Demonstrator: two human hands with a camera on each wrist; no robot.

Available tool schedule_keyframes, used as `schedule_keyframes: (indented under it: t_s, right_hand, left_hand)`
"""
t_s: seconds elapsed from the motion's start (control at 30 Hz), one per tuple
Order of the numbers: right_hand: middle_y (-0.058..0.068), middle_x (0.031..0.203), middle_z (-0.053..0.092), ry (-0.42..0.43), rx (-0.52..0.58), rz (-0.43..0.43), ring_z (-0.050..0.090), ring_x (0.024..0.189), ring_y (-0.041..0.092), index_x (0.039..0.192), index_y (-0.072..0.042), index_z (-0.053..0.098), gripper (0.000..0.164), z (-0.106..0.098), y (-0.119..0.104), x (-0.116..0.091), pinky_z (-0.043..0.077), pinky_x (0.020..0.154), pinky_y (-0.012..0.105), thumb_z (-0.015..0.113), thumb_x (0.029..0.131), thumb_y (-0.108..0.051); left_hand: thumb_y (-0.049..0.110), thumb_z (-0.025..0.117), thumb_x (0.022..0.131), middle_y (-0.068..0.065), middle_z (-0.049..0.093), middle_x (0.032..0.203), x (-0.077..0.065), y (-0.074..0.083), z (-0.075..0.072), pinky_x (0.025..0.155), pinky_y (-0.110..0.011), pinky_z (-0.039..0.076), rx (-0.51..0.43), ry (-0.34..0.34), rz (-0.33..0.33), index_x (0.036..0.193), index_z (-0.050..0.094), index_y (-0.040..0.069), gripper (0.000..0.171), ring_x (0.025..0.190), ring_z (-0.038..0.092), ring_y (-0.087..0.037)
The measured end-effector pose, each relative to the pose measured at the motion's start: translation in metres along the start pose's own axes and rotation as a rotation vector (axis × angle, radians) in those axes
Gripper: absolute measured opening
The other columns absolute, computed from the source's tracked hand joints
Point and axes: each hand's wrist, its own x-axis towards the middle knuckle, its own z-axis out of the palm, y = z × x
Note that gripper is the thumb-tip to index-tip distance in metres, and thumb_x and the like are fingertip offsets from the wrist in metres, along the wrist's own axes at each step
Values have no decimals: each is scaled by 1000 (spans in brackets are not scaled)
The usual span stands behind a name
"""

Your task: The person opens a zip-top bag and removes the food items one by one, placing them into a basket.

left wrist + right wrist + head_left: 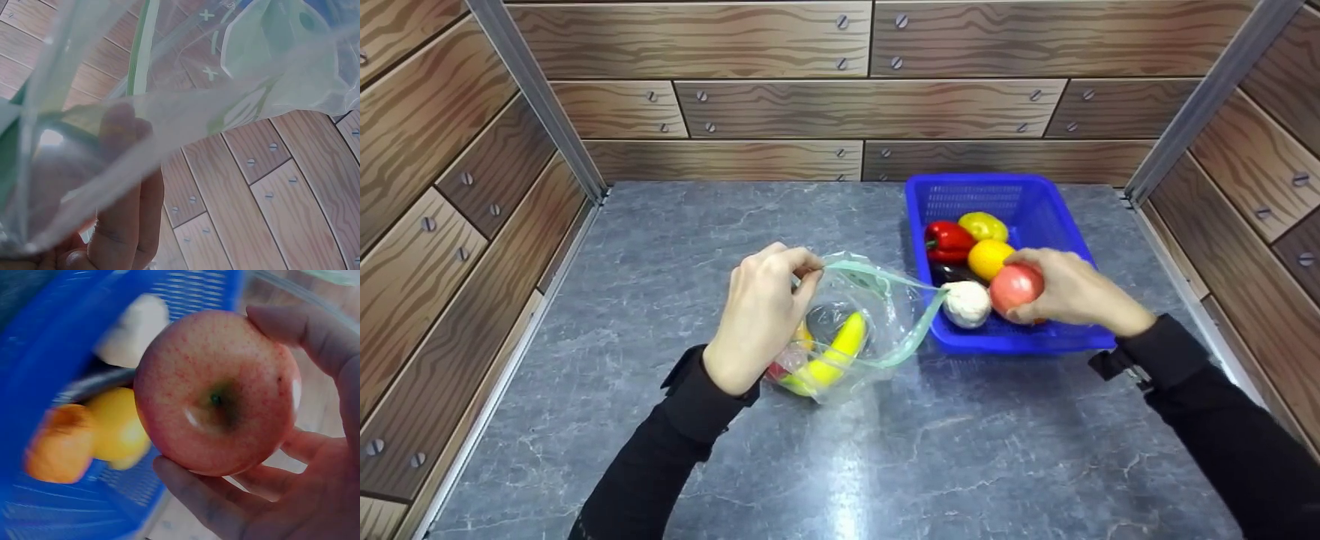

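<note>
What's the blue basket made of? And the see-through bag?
The blue basket looks like smooth, stiff plastic: its walls have neat rows of little holes. The see-through bag is probably thin, shiny plastic film; it wrinkles, and the banana shows through.

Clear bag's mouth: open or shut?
Open. In the head view, the clear bag has its green edge spread in a loop from the left grip, which pinches it; a banana lies inside.
</note>
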Motion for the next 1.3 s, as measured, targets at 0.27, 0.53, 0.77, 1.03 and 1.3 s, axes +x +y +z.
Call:
schedule_keyframes:
  t_s: [0.27,0.53,0.77,1.03,1.3]
  right_hand:
    - [17,108,69,-138,-34,38,63,88,28,121,-6,63,65,29,21,9,51,69,35,85,64,-29]
    - [14,101,71,-149,-70,-6,61,84,26,113,-4,67,54,43,30,14,49,71,37,84,68,-28]
    - [17,107,71,-127,-86,-49,63,96,33,113,1,68,54,49,31,15,50,87,50,84,69,-24]
    - [21,113,69,-97,-96,0,64,95,34,121,2,64,60,24,10,7,51,80,52,83,74,-30]
    - [14,106,73,228,-46,-200,70,86,28,113,-4,68,45,-6,-55,-6,56,72,45,83,76,-25]
  left_hand:
    - [7,72,85,-4,71,79,1,-1,-1,55,-25,43,-11,0,-5,85,76,9,5,65,60,-16]
    - [8,71,86,-4,70,79,1,-1,0,55,-24,42,-4,-2,-2,86,76,9,4,65,60,-16]
    - [9,71,87,-4,70,80,1,0,0,56,-24,44,-4,-8,-5,86,75,9,4,66,61,-16]
    - [8,71,86,-4,70,80,1,1,1,56,-25,44,-11,-14,-10,86,75,9,4,65,60,-17]
    - [7,71,86,-5,69,79,0,2,2,55,-24,41,-25,-3,5,86,75,7,4,64,58,-17]
